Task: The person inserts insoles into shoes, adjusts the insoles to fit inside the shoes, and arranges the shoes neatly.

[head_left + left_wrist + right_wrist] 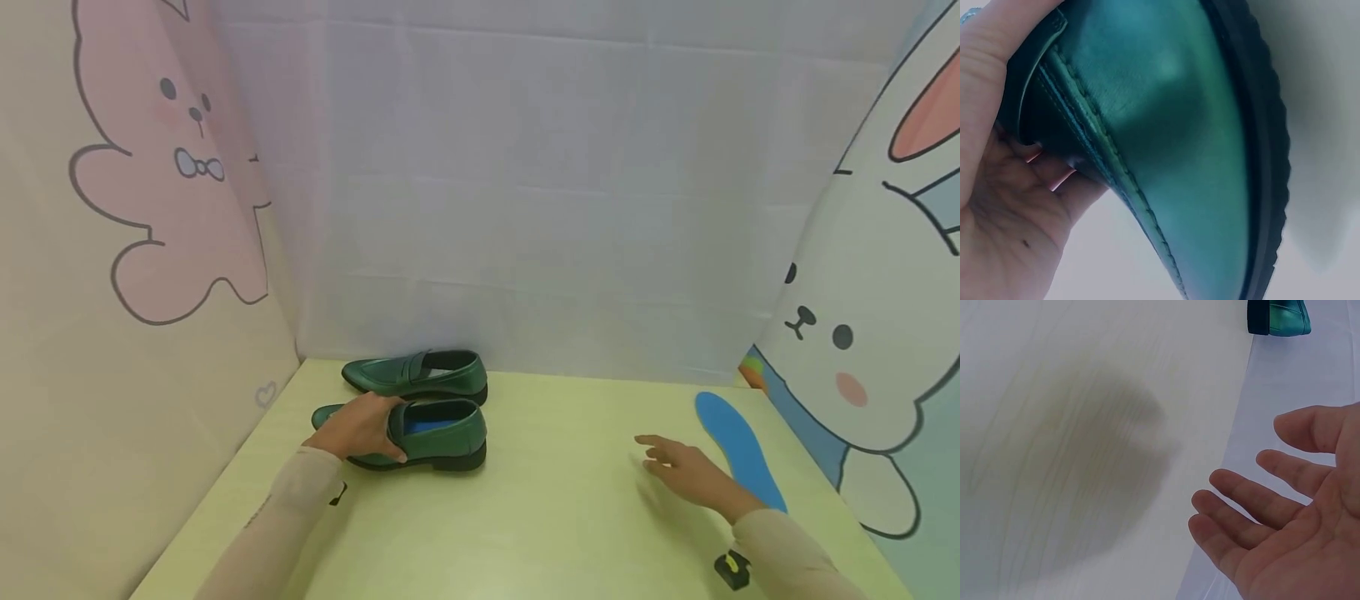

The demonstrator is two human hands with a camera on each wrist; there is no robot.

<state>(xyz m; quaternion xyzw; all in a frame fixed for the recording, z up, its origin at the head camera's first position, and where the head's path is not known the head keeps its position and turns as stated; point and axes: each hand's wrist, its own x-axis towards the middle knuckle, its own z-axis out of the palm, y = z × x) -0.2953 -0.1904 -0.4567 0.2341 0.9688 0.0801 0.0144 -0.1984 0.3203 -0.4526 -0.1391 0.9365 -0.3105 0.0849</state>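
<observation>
My left hand (pixel 365 429) grips the nearer green loafer (pixel 450 433) across its upper, thumb on the near side and fingers over the far side. Blue shows inside that loafer's opening. In the left wrist view the shoe's green leather (pixel 1166 125) and dark ridged sole fill much of the picture, with the palm (pixel 1016 231) beside it. A second green loafer (pixel 382 375) stands just behind, toe also to the left. Over the right part of the table, my right hand (pixel 686 473) holds nothing, its fingers (pixel 1260 500) loosely extended. Close to its right lies a blue insole (pixel 738 446).
The pale yellow table (pixel 555 500) meets a white cloth backdrop (pixel 525 208) behind the shoes. Side cloths printed with a pink cartoon animal (pixel 165 167) and a white rabbit (pixel 862 333) stand at left and right.
</observation>
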